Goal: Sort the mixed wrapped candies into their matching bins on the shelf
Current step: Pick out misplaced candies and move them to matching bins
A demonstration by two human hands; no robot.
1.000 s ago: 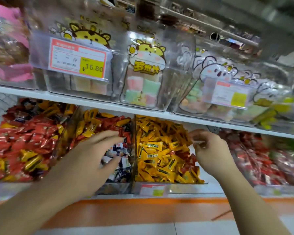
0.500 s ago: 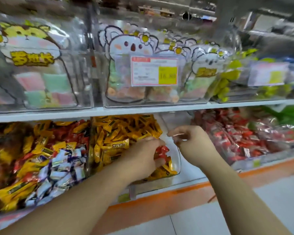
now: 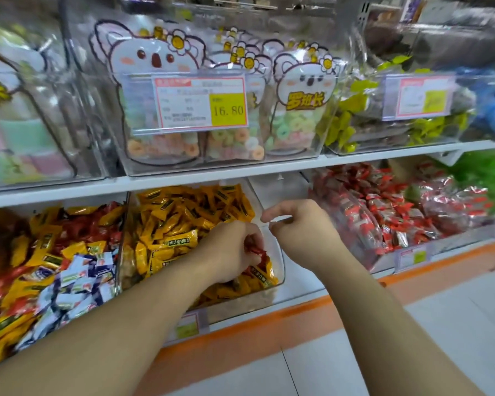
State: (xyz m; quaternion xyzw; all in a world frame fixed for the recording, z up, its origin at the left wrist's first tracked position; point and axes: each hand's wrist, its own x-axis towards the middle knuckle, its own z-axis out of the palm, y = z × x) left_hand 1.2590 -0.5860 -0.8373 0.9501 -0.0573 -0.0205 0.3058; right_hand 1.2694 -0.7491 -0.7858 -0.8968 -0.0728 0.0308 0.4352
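L hand is reaching into the clear bin of yellow candies on the lower shelf, fingers curling round a few red-wrapped candies near the bin's right front corner, so red ones are sitting in w/ the yellow. R hand is hovering just right of that bin, above the bare shelf gap, thumb and fingers pinching together on smth thin and pale; can't tell what it is. Mixed bin to the left is holding yellow, red and white-blue wrappers jumbled. Red candy bin is sitting to the right of the gap, well apart from L hand. Upper shelf is carrying koala-print bags of ring gummies behind a price tag reading 16.80.
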